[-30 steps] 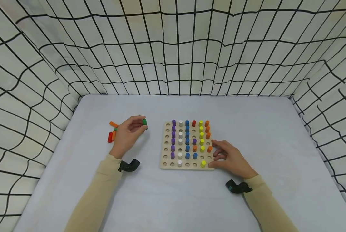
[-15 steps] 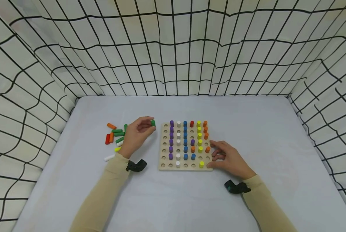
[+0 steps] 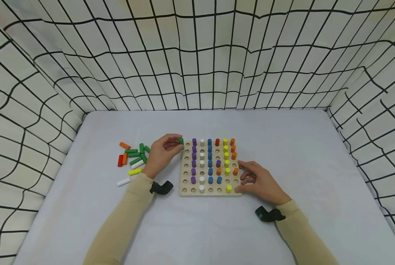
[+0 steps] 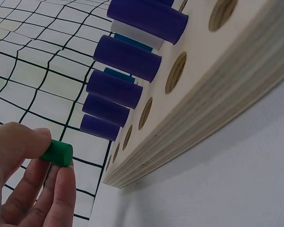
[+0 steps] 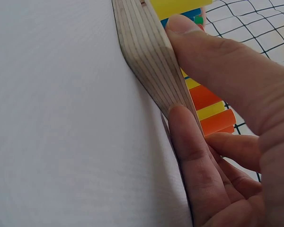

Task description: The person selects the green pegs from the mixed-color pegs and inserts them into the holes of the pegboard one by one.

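Note:
Between thumb and fingertips my left hand [image 3: 163,154] pinches a green peg [image 3: 181,141], held at the far left corner of a wooden pegboard [image 3: 189,193]. In the left wrist view the green peg [image 4: 61,154] is apart from the board's holes. Purple pegs [image 4: 111,87] stand upright in a column beside a bare outer column of holes. White, blue, yellow, orange and red pegs fill other holes. My right hand [image 3: 263,183] grips the board's near right edge. In the right wrist view its thumb [image 5: 184,28] lies over the top face and a finger [image 5: 188,130] presses the side.
Left of the board lies a loose pile of pegs: several green pegs [image 3: 134,155], a red peg [image 3: 120,161], orange pegs [image 3: 124,145], a yellow peg [image 3: 135,172] and a white peg [image 3: 123,182]. Black netting [image 3: 197,49] rises behind and beside the white table [image 3: 210,235].
My left hand has carried the green peg rightward from near the loose pile to the board's far left corner, uncovering more of the pile. My right hand stays at the board's edge.

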A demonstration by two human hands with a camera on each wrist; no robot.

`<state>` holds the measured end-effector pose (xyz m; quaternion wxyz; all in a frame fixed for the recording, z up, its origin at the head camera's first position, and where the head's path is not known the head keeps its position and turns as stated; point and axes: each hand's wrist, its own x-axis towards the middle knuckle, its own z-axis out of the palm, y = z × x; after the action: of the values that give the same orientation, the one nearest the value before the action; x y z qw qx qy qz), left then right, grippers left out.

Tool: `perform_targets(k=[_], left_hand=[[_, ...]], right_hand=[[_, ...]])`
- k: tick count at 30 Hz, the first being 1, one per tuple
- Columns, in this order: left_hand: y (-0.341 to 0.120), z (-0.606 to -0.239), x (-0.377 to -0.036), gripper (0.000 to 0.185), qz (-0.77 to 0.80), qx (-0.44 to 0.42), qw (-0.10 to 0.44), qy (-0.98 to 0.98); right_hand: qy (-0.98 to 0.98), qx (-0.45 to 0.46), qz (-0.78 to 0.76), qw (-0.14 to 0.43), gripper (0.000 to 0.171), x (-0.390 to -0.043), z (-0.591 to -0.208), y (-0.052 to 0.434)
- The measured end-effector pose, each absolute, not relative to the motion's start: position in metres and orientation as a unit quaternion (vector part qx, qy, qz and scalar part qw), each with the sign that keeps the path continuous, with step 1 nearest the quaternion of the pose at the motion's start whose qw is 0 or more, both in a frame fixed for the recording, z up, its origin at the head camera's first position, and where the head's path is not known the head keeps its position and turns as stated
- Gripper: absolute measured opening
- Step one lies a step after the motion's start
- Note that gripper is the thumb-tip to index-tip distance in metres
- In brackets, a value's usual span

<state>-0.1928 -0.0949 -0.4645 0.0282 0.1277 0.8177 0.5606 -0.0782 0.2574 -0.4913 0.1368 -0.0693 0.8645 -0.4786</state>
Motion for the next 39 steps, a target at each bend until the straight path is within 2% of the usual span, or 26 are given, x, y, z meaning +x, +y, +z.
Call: perform_targets(k=[21, 39], left_hand=[[-0.079, -0.477, -0.216, 0.035, 0.556, 0.117, 0.048, 0.822], [-0.076, -0.478, -0.216, 0.032, 0.528, 0.120, 0.045, 0.839]], right_hand=[[0.867, -0.066, -0.474, 0.138, 0.093, -0.078, -0.492, 0.258], [0.869, -0.067, -0.470, 0.135, 0.091, -0.077, -0.490, 0.257]])
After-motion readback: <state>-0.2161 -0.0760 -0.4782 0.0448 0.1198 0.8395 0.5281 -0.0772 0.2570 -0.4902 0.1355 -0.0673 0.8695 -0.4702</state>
